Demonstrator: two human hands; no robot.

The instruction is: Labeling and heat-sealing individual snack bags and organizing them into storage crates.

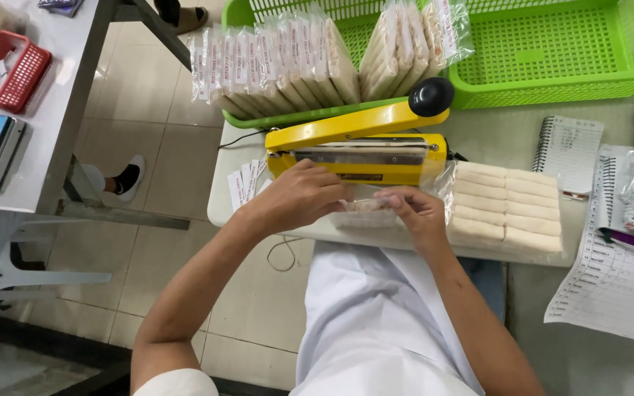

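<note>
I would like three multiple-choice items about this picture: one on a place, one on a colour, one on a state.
1. Where do the sealed packs stand?
A. In the green basket
B. In the red basket
C. On the floor

2. What colour is the heat sealer?
A. Blue
B. Yellow
C. White

3. How is the sealer's arm?
A. Pressed down flat
B. Taken off
C. Raised at the knob end

Answers: 1 A, the packs stand in rows inside the green basket. 2 B, its body and arm are yellow. 3 C, the arm slopes up from its base, while the left hand and right hand hold a clear bag in front of it.
</note>
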